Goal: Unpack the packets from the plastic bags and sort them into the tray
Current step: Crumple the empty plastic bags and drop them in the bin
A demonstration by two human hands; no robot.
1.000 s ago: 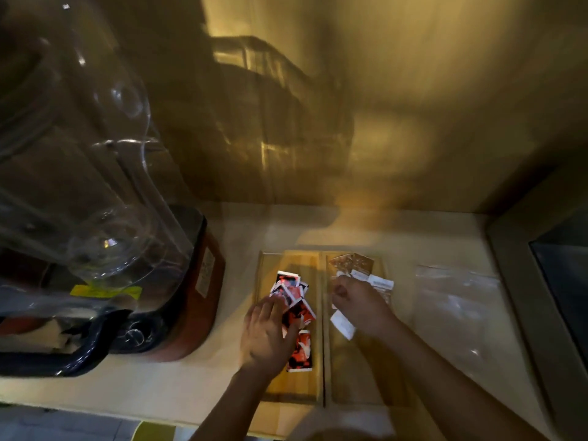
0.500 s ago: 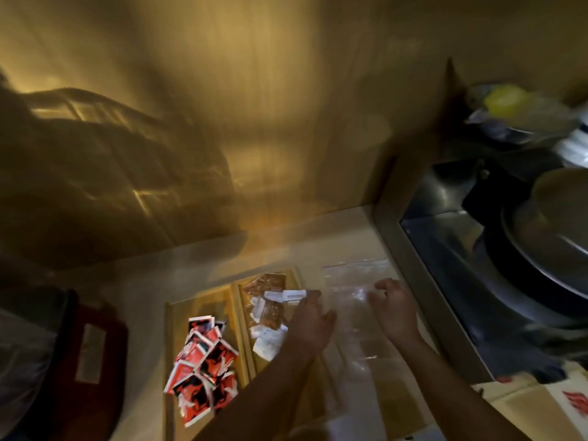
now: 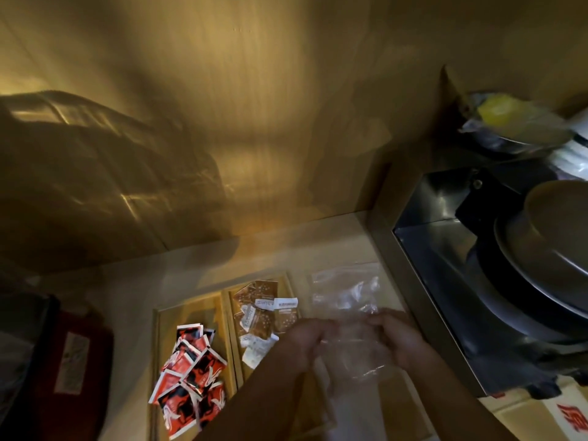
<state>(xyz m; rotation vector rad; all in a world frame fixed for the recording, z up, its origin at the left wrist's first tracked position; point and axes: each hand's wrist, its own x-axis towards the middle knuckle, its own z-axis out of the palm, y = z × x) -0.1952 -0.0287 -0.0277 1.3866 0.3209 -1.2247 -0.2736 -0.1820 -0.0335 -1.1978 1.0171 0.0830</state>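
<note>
A wooden tray (image 3: 227, 326) with two long compartments lies on the pale counter. Its left compartment holds a heap of red, black and white packets (image 3: 191, 374). Brown and white packets (image 3: 264, 308) fill the right compartment. To the right of the tray lies a clear plastic bag (image 3: 345, 289). My left hand (image 3: 305, 340) and my right hand (image 3: 402, 337) are both closed on the near part of the clear plastic, which bunches between them. Whether any packets are inside the plastic is too blurred to tell.
A red appliance base (image 3: 79, 354) stands at the left edge. On the right is a steel sink (image 3: 423, 249) with stacked dark pans (image 3: 547, 256). A bowl with something yellow (image 3: 502, 113) sits behind it. A wooden wall backs the counter.
The view has swung right, from the blender to the sink. My hands left the packets in the tray, moved right to the clear bag and took hold of it.
</note>
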